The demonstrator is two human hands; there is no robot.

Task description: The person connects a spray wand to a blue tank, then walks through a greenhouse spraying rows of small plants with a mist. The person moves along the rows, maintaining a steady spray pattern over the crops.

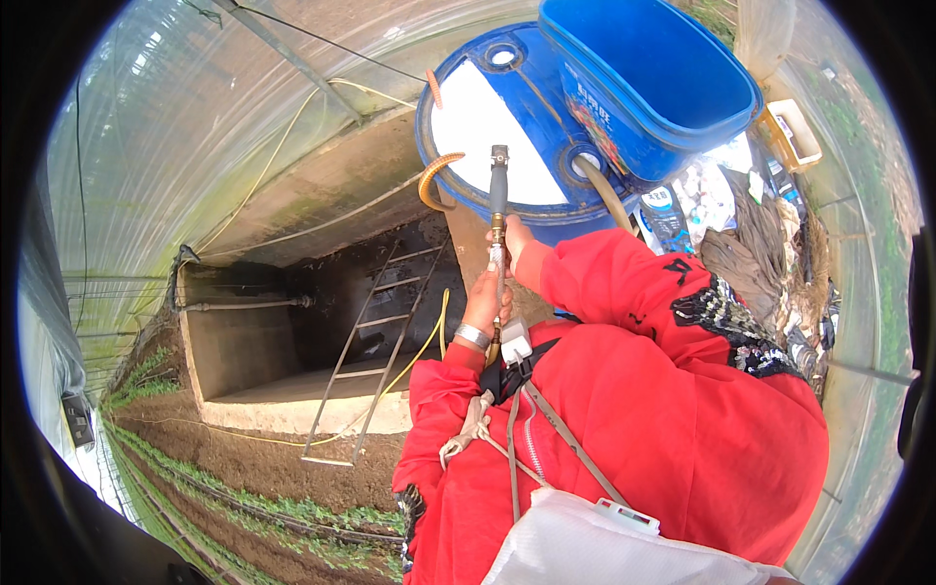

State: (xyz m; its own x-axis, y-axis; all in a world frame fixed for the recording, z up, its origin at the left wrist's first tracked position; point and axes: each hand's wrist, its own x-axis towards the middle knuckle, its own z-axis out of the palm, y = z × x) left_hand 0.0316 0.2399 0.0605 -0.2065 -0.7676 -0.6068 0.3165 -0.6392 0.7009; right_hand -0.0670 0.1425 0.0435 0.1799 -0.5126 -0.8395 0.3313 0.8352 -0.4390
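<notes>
A spray wand with a dark grey end and brass fittings runs up and down before me. My left hand, with a silver bracelet at its wrist, is wrapped around its lower part, thumb pointing up. Higher up, my right hand grips it by the brass fitting; its fingers are partly hidden behind it. The wand's far end overlaps the white half of a blue plastic drum's lid. Whether that half is an opening or a cover, I cannot tell.
A blue plastic bucket stands tilted on the drum. An orange ribbed hose and a thick hose meet the drum. Left, a ladder leans in a concrete pit. Bags and cloth lie right; crop rows below.
</notes>
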